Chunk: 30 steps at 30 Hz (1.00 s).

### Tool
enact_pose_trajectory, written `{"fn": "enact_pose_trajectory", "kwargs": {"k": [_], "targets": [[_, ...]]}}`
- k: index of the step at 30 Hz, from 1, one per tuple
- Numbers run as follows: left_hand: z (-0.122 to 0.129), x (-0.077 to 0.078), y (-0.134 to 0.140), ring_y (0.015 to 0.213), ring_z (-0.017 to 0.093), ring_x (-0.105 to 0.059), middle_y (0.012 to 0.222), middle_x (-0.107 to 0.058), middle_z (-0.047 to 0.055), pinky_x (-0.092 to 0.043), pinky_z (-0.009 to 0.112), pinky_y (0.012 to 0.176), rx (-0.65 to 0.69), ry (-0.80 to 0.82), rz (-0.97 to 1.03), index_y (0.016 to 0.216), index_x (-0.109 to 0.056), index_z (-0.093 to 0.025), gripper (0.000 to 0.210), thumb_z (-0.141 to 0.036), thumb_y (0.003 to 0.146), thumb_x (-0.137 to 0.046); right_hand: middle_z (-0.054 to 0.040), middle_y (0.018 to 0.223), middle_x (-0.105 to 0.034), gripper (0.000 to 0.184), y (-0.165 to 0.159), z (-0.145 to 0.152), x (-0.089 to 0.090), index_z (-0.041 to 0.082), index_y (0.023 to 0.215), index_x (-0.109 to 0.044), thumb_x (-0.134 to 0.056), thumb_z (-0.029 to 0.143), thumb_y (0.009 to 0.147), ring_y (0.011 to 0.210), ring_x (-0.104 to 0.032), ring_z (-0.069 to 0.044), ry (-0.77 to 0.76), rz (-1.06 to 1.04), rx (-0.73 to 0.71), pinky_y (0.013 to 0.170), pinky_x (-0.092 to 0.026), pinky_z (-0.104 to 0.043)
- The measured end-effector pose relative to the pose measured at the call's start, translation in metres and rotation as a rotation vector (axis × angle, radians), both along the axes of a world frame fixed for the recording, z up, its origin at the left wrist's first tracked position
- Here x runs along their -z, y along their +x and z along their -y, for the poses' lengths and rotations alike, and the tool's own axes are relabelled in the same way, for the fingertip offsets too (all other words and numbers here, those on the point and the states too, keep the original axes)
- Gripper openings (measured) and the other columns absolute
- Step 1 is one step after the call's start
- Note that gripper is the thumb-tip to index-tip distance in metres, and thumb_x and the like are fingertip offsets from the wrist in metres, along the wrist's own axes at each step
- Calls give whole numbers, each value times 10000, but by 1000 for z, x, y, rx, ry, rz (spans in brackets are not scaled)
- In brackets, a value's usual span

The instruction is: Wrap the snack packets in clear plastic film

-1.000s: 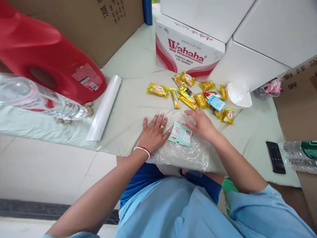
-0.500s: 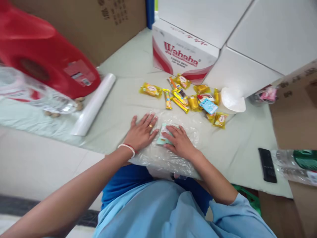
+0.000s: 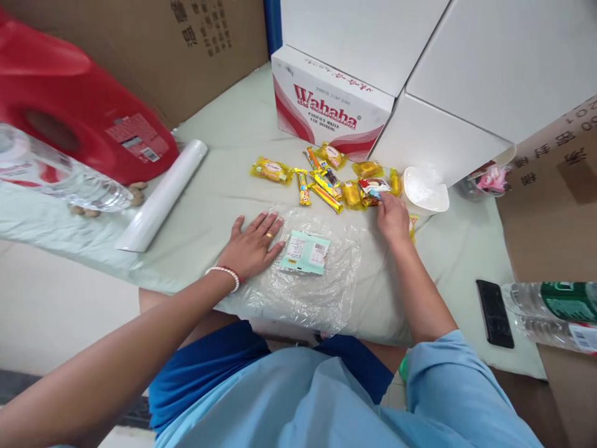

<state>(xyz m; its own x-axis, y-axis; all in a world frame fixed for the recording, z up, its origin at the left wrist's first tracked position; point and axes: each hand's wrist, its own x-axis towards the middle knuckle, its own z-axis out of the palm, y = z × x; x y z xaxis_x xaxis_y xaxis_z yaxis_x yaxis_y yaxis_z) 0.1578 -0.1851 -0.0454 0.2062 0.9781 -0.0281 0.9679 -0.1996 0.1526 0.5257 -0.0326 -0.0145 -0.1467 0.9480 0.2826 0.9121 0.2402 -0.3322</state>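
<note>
Flat on a clear plastic bag (image 3: 338,283), my left hand (image 3: 249,242) lies with its fingers spread, just left of a pale green snack packet (image 3: 305,252). The packet rests on the bag with its printed back and barcode upward. My right hand (image 3: 394,219) reaches into the snack pile, fingers pinched on a small blue packet (image 3: 383,195), mostly hidden beneath them. Around it are a red-and-white packet (image 3: 373,186), yellow-wrapped cakes (image 3: 352,195) and thin yellow snack sticks (image 3: 326,198). Another yellow cake (image 3: 271,170) lies farther left.
A white bowl (image 3: 426,202) holding clear plastic stands right of the pile, before white boxes (image 3: 333,109). At left are a plastic roll (image 3: 163,196), a red jug (image 3: 93,112) and a water bottle (image 3: 60,171). A black phone (image 3: 495,314) and bottles (image 3: 564,300) lie at right.
My right hand has left the pale green packet and moved forward and right to the blue packet in the pile. My left hand stays flat on the plastic bag.
</note>
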Motion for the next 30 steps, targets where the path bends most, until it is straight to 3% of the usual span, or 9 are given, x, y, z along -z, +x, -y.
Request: {"fn": "enact_pose_trajectory", "kwargs": {"k": [3, 7, 10, 13, 15, 18, 23, 30], "targets": [[1, -2, 2, 1634, 292, -243, 1753, -294, 108, -36, 635, 1320, -9, 2, -3, 1665, -337, -211, 681, -525, 1075, -204, -175, 1431, -686, 520, -15, 33, -8, 170, 1456, -648, -353, 338, 1061, 1358, -606, -333, 50, -179, -59, 1194, -427, -564], [2, -3, 2, 1635, 290, -242, 1755, -287, 107, -45, 634, 1320, -11, -12, -13, 1670, -330, -230, 670, -527, 1083, -207, -101, 1432, -702, 514, -63, 105, -17, 269, 1526, -598, -347, 407, 1099, 1337, -646, -278, -124, -311, -318, 1157, -504, -492], [3, -2, 1, 1635, 296, -243, 1755, -286, 108, -66, 643, 1317, -2, -9, -21, 1672, -327, -235, 670, -531, 1082, -214, -62, 1534, -634, 517, -104, 152, -8, 292, 1547, -581, -312, 301, 1106, 1459, -553, -231, -163, -226, -427, 1254, -418, -468], [4, -1, 0, 1633, 296, -247, 1756, -281, 111, -70, 645, 1317, 14, 17, -27, 1675, -319, -223, 666, -508, 1081, -219, -42, 1626, -542, 498, -128, 177, 11, 326, 1565, -552, -406, 283, 1091, 1552, -442, -267, -213, -60, -507, 1316, -270, -593], [4, -2, 0, 1632, 297, -249, 1756, -281, 115, -74, 655, 1314, 23, 26, -25, 1676, -313, -205, 670, -496, 1081, -215, -60, 1675, -474, 511, -131, 182, 19, 327, 1583, -523, -510, 370, 1074, 1583, -388, -305, -244, -11, -529, 1310, -217, -664], [4, -2, 1, 1632, 308, -243, 1755, -283, 121, -81, 677, 1306, 28, 23, -6, 1673, -313, -186, 683, -509, 1079, -214, -114, 1710, -411, 574, -126, 180, 18, 291, 1588, -516, -577, 476, 1049, 1602, -346, -319, -243, -17, -482, 1303, -230, -651], [4, 0, 1, 1634, 307, -237, 1754, -283, 124, -51, 667, 1311, 20, 25, 35, 1663, -340, -187, 677, -514, 1080, -234, -139, 1659, -486, 622, -123, 162, 6, 321, 1551, -562, -736, 420, 961, 1601, -325, -379, -286, 108, -527, 1264, -211, -734], [4, 2, -1, 1633, 295, -237, 1751, -297, 116, -36, 667, 1315, 17, 41, 75, 1653, -359, -196, 661, -514, 1083, -257, -140, 1648, -499, 587, -121, 154, 5, 305, 1557, -557, -660, 477, 1005, 1548, -409, -369, -329, 86, -551, 1246, -281, -709]]}}
